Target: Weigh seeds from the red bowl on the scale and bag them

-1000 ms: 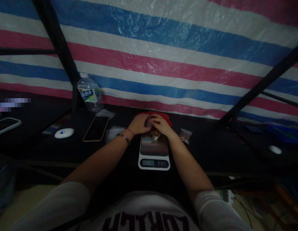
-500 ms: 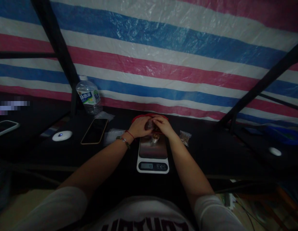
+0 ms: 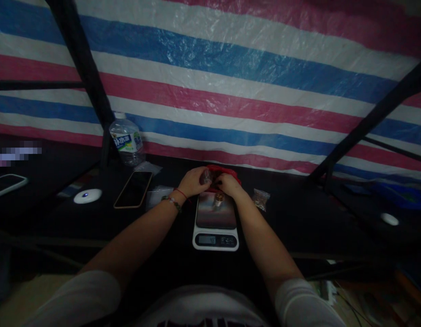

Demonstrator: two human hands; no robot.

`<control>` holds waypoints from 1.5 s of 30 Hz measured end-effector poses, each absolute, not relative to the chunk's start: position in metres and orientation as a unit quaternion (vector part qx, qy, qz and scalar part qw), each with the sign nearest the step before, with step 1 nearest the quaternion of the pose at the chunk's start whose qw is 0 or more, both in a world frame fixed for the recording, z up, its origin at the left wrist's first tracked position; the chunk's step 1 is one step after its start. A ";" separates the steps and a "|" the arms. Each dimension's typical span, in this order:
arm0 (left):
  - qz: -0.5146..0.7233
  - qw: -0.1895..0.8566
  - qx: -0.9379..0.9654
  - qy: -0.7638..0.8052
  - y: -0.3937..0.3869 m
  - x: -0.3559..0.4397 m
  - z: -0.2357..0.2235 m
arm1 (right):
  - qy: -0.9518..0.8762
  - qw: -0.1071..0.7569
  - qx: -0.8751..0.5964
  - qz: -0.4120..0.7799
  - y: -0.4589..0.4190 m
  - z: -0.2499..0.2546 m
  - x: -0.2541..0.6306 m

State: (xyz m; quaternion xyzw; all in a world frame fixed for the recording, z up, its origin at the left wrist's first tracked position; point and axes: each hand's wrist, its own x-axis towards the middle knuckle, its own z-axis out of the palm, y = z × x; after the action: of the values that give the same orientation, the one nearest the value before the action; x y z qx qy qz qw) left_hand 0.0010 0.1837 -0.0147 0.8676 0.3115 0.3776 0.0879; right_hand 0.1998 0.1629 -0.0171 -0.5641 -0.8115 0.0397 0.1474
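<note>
Over red bag (image 3: 232, 173) beyond scale (image 3: 215, 220), left hand (image 3: 193, 180) grips plastic packet (image 3: 206, 176); right hand (image 3: 229, 184): grip unclear.

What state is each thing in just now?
Left hand: closed on clear bag
Right hand: at the red bag, grip hidden
Scale: display on, digits hard to read
Small cup: upright on the scale, brown contents
Small packet: brown contents, lying down
Gold-edged phone: screen dark
White-edged phone: screen dark
Oval device: blue light on
Bottle: upright, capped
</note>
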 end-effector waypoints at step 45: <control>0.386 0.109 0.858 0.321 0.185 -0.003 -0.014 | -0.823 0.258 -0.488 0.134 0.062 0.046 0.193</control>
State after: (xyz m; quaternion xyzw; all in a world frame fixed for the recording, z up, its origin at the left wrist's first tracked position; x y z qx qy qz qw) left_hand -0.0027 0.1854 -0.0140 0.8579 0.3209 0.3861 0.1087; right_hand 0.1929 0.0617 0.0464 -0.4881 -0.8228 0.1339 0.2585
